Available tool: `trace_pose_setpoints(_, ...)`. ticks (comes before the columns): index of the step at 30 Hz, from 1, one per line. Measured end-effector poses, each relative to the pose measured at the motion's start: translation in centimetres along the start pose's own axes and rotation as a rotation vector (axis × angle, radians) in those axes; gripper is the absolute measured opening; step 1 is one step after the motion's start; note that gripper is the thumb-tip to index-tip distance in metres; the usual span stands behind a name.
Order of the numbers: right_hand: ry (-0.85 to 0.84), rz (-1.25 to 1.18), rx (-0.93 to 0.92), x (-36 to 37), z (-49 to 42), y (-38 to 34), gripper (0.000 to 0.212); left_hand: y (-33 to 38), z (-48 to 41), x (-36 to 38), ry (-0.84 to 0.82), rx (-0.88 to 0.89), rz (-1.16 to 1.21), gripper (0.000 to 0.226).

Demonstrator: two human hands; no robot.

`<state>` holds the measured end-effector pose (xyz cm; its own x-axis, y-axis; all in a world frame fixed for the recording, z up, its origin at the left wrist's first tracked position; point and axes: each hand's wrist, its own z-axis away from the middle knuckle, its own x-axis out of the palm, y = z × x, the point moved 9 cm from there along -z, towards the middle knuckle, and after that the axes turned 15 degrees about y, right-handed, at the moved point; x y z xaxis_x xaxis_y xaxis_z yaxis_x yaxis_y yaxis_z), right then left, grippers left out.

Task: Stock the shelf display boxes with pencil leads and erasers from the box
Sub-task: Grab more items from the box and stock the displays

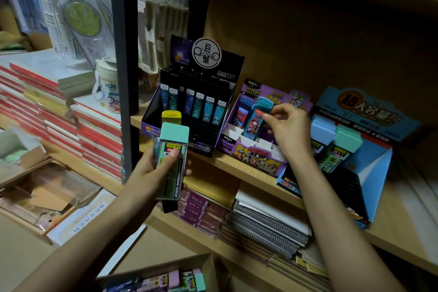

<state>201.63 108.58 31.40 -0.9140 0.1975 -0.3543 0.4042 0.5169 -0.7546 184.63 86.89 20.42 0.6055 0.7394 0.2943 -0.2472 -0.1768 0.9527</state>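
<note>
Right grip pinches blue lead case near cap; left grip clamped on mint-capped cases; prob. light, stiff, slick plastic; hold flat sides.

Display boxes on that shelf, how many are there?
3: a black box at the left, a purple box in the middle, a blue box at the right. Others may be hidden.
</note>
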Motion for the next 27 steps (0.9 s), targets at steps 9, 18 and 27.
trace_pose_setpoints(9,-0.052,0.220,-0.032,0.8,1.1,0.8,0.018,0.3,0.2,0.4,-0.026,0.020,0.002,0.039)
trace_pose_setpoints(18,-0.243,0.053,-0.067,1.0,4.1,-4.6,0.014,0.4,0.5,0.8,-0.057,0.033,0.005,0.035)
trace_pose_setpoints(27,-0.643,-0.374,0.316,6.0,13.4,-4.7,0.015,0.4,1.6,1.9,-0.155,0.042,-0.025,0.037)
